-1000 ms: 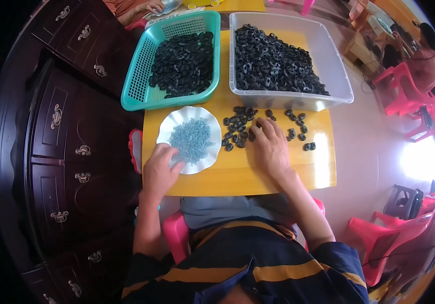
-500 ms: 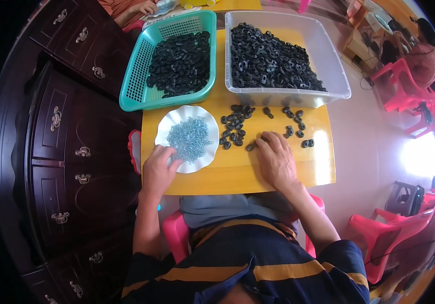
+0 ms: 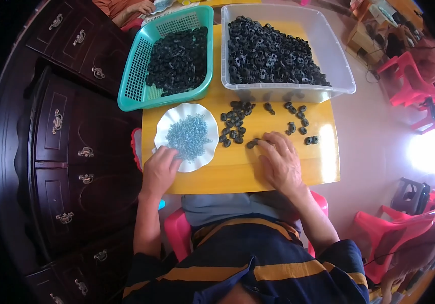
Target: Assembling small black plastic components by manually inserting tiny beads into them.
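Observation:
My left hand (image 3: 161, 169) lies over the near-left rim of a white scalloped plate (image 3: 208, 157). Its fingertips reach a heap of small, clear bluish pieces (image 3: 187, 137) and are drawn together; what they pinch, if anything, is too small to make out. Over the yellow table my right hand (image 3: 282, 161) has its fingers stretched out and its thumb apart, the index fingertip touching a small black plastic part (image 3: 251, 145). To the left of that fingertip, several loose black parts (image 3: 233, 121) lie in a cluster. More black parts (image 3: 301, 115) are scattered toward the table's right side.
Behind the plate, a green plastic basket (image 3: 126, 99) holds many black parts. Beside it stands a clear plastic bin (image 3: 288, 93) with a larger heap. A dark wooden cabinet (image 3: 58, 147) lines the left; pink chairs (image 3: 379, 233) stand at right. Another person's hand (image 3: 141, 7) shows at the top.
My right hand has shifted slightly right, its thumb now further from the fingers. My left hand stays at the plate's rim. The whole view has tilted a little.

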### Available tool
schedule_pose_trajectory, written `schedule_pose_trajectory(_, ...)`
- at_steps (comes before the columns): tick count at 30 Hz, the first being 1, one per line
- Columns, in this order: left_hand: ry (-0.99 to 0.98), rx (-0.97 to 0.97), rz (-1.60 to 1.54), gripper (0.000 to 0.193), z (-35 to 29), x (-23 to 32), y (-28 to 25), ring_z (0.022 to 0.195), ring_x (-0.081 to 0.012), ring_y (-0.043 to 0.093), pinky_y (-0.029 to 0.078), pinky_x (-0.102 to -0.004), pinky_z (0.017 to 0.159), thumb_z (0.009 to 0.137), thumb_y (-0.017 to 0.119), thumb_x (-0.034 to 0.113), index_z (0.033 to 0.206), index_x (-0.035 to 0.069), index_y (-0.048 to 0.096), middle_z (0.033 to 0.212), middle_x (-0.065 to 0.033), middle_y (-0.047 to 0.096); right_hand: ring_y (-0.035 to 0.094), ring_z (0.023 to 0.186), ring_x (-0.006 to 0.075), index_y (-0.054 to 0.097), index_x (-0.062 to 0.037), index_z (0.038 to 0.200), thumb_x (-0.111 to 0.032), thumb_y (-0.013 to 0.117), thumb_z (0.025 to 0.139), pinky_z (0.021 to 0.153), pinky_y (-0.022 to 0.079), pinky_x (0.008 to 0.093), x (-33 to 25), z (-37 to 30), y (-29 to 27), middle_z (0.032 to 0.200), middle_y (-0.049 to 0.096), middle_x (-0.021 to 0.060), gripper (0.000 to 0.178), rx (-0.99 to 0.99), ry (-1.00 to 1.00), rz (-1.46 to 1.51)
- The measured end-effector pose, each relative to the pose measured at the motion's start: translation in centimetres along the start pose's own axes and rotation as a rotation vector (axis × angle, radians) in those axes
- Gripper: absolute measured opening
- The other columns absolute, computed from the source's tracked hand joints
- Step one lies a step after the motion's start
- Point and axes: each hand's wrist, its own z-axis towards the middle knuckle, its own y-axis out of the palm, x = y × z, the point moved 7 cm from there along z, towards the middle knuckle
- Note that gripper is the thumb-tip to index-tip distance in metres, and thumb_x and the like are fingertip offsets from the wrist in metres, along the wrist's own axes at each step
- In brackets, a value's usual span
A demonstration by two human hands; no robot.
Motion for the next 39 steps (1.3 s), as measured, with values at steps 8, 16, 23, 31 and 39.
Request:
schedule_pose_trajectory(8,-0.034,0.041,-0.081,0.02,0.7,-0.2,-0.5,0.079,-0.0357,0.065,0.053,-0.041,0.067,0.08,0.075,0.002,0.096,0.003,0.064,0.088,-0.0136,0.064,0.059,0.116,0.0355,0.063,-0.0053,0.117,-0.002,0.069,0.079,0.098,0.05,0.0463,-0.8,0.4,-0.9,0.12,0.062,0.0132,0.038,-0.014,-0.054,0.081)
schedule_pose_trajectory(16,0.109,0.129,-0.177,0.02,6.0,6.2,-0.9,0.074,-0.0282,0.067,0.054,-0.0351,0.064,0.08,0.077,0.001,0.097,0.002,0.067,0.088,-0.0115,0.067,0.06,0.114,0.0341,0.064,-0.0053,0.112,-0.002,0.069,0.077,0.097,0.05,0.0459,-1.3,-0.2,-0.6,0.116,0.063,0.0118,0.035,-0.012,-0.097,0.131)
schedule_pose_trajectory(23,0.308,0.213,-0.247,0.023,10.9,13.5,0.0,0.071,-0.0232,0.068,0.053,-0.0323,0.061,0.081,0.078,-0.002,0.102,0.0,0.069,0.09,-0.011,0.069,0.059,0.115,0.0337,0.063,-0.0055,0.112,-0.004,0.067,0.079,0.1,0.049,0.0453,-0.7,-0.5,-0.4,0.117,0.063,0.0119,0.033,-0.042,-0.054,0.103)
schedule_pose_trajectory(31,0.322,0.195,-0.235,0.019,11.2,14.1,0.9,0.071,-0.025,0.069,0.053,-0.0325,0.06,0.082,0.077,-0.001,0.1,0.0,0.07,0.087,-0.012,0.07,0.059,0.117,0.036,0.064,-0.0054,0.112,-0.005,0.069,0.083,0.099,0.049,0.0468,-0.5,-0.5,-0.4,0.119,0.063,0.0135,0.03,-0.063,-0.022,0.097)
schedule_pose_trajectory(39,0.246,0.14,-0.272,0.013,10.2,13.3,0.5,0.065,-0.024,0.066,0.051,-0.031,0.057,0.086,0.074,0.002,0.098,0.0,0.071,0.082,-0.0109,0.069,0.059,0.118,0.0357,0.064,-0.0055,0.112,-0.007,0.069,0.085,0.1,0.049,0.0467,-0.6,-0.6,-0.3,0.121,0.063,0.013,0.028,-0.083,-0.028,0.102)
